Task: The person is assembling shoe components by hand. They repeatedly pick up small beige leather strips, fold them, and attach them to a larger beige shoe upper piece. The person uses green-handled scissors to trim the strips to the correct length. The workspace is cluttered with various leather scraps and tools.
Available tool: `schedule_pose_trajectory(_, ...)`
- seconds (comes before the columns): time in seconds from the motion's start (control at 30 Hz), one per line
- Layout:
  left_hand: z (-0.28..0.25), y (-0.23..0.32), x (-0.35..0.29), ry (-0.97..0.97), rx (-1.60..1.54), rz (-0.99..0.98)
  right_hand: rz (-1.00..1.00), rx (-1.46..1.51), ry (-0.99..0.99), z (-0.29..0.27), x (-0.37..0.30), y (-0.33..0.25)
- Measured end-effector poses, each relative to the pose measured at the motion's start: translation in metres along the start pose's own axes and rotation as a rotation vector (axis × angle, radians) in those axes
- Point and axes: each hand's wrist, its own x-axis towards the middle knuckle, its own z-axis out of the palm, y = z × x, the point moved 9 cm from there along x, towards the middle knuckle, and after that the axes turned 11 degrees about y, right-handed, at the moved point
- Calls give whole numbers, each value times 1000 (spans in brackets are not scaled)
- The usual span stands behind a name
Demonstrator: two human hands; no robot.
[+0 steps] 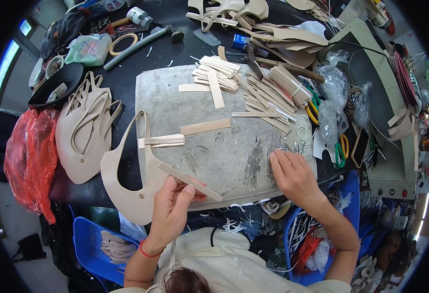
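Observation:
My left hand point(175, 202) pinches a narrow beige leather strip point(190, 181) between thumb and fingers. Just beside and under it lies a beige leather shoe upper point(114, 168) with a long looped strap and a small metal stud. Across that strap rests a short folded strip point(163, 141), and a flat tan strip point(205, 127) adjoins it. Over at the right of the worn grey board point(214, 166), my right hand point(292, 178) has its fingertips drawn together at some small metal bits point(283, 147). Whatever is between those fingertips is hidden.
Bundled and loose beige strips point(268, 93) cover the board's far side. Stacked uppers point(80, 141) and a red plastic bag point(29, 156) sit left. A hammer point(143, 46) lies behind; yellow-handled scissors point(313, 112) and clear bags point(334, 83) are right. Blue bins point(90, 259) stand below.

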Motion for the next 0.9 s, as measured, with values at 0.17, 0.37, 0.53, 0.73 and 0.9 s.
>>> schedule_pose_trajectory(0.17,12,-3,-3,-63,-12,12,-126,-79,-136,15,0,-5)
schedule_pose_trajectory(0.37,2,-10,-3,-38,-78,-26,444,523,98,-18,24,22)
schedule_pose_trajectory(0.53,3,-17,0,-58,-83,-17,713,1164,-70,-3,40,-36)
schedule_pose_trajectory(0.73,8,-18,-2,-76,-143,-44,1029,1462,-132,34,17,-55)
schedule_pose_trajectory(0.9,8,-16,-3,-66,-164,-36,1060,1476,-101,38,18,-56)
